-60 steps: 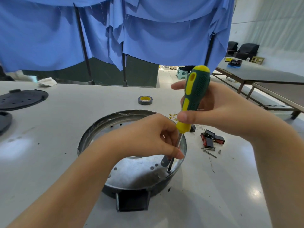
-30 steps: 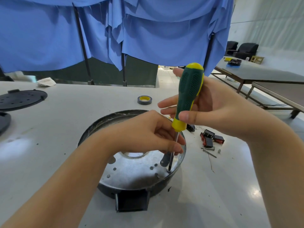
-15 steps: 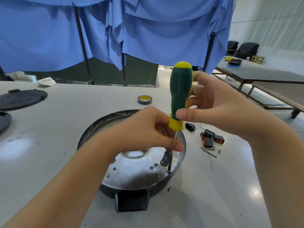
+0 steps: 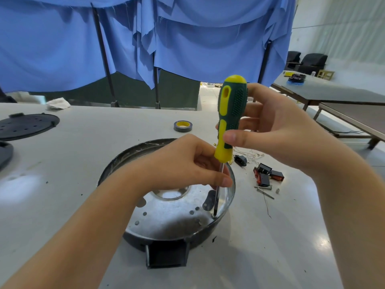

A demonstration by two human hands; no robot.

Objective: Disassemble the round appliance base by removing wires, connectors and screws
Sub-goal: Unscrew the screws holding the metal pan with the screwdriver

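The round appliance base, a shiny metal pan with a dark rim and a black tab at the front, sits on the white table. A green and yellow screwdriver stands nearly upright with its tip on a screw near the pan's right inner edge. My right hand grips the handle between thumb and fingers. My left hand reaches over the pan and pinches the metal shaft just below the handle.
Right of the pan lie loose wires, a black plug connector, red and black switches and small screws. A roll of tape sits behind. Black round covers lie at far left. Blue cloth hangs at the back.
The screwdriver handle has swung from leaning right to nearly upright, and its yellow stripe has rotated round under my right fingers. The tip and my left hand have stayed in place.
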